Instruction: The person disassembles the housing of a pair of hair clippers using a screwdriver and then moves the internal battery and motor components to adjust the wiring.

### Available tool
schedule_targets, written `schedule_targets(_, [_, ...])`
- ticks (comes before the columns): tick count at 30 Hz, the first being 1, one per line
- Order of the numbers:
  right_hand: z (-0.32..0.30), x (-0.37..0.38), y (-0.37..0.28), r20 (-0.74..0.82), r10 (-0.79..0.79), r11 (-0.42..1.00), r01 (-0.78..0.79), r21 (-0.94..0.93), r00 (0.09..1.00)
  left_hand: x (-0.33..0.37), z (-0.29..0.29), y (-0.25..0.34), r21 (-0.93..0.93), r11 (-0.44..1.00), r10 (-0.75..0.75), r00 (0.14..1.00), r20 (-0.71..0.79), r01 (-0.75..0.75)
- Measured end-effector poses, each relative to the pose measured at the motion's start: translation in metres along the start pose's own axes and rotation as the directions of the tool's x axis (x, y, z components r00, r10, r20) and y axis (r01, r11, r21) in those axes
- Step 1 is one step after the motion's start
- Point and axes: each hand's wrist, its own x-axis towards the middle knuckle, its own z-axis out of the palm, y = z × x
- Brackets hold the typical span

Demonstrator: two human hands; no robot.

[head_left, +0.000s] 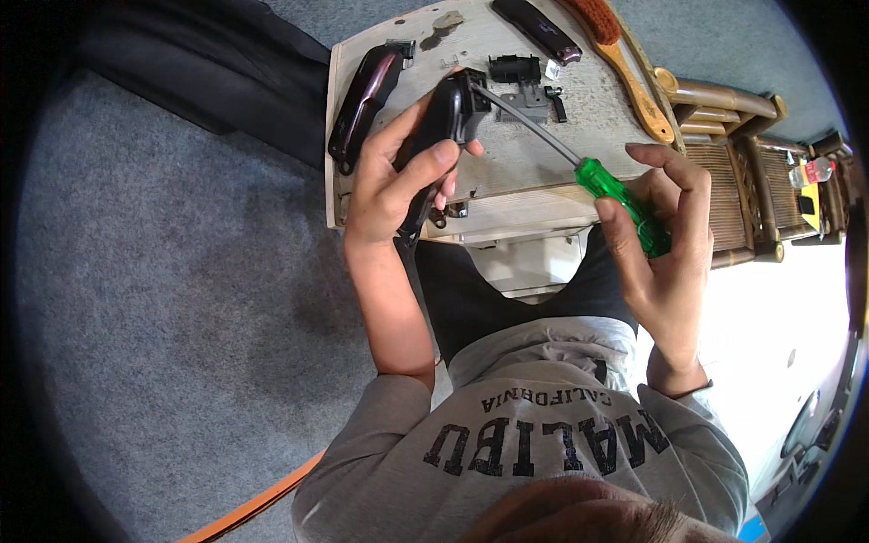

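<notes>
My left hand (pixel 380 195) is wrapped round the black body of a hair clipper (pixel 442 118), holding it tilted above the near part of the small table. In my right hand (pixel 677 240) is a screwdriver (pixel 625 201) with a clear green handle, gripped between thumb and fingers. Its steel shaft slants up to the left, and the tip meets the clipper's head end; whether it sits in a screw is too small to tell. Just beyond lie a black cylindrical part (pixel 514 69), a grey metal blade (pixel 527 104) and a small black piece (pixel 557 105).
On the pale, worn tabletop (pixel 602 113), a second clipper (pixel 373 95) lies left, a dark clipper cover (pixel 539 32) at the back, and a wooden-handled brush (pixel 634 86) along the right edge. Bamboo furniture (pixel 717 195) stands right, black fabric (pixel 208 77) left.
</notes>
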Motion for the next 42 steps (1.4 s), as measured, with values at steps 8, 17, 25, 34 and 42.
schedule_targets(8, [0.001, 0.004, 0.001, -0.011, -0.143, 0.988, 0.142, -0.058, 0.990, -0.001, -0.002, -0.005, -0.018, 0.999, 0.035, 0.999, -0.021, -0.035])
schedule_targets(17, [0.010, 0.004, 0.004, -0.142, -0.105, 0.992, 0.113, 0.048, 0.984, 0.001, 0.000, -0.004, -0.014, 0.999, 0.052, 0.998, -0.043, -0.053])
schedule_targets(25, [0.006, 0.009, 0.006, -0.118, -0.372, 0.927, 0.362, -0.098, 0.921, 0.001, 0.002, -0.002, -0.009, 0.999, 0.048, 0.997, -0.056, -0.048])
schedule_targets(34, [0.008, 0.013, 0.004, -0.124, -0.119, 0.990, 0.127, 0.064, 0.985, 0.000, 0.001, -0.002, -0.051, 0.998, 0.033, 0.997, -0.072, -0.036])
schedule_targets(42, [0.013, 0.012, -0.001, -0.166, -0.090, 0.996, 0.087, -0.026, 0.982, 0.001, 0.004, -0.002, 0.002, 1.000, 0.029, 0.997, -0.075, -0.029])
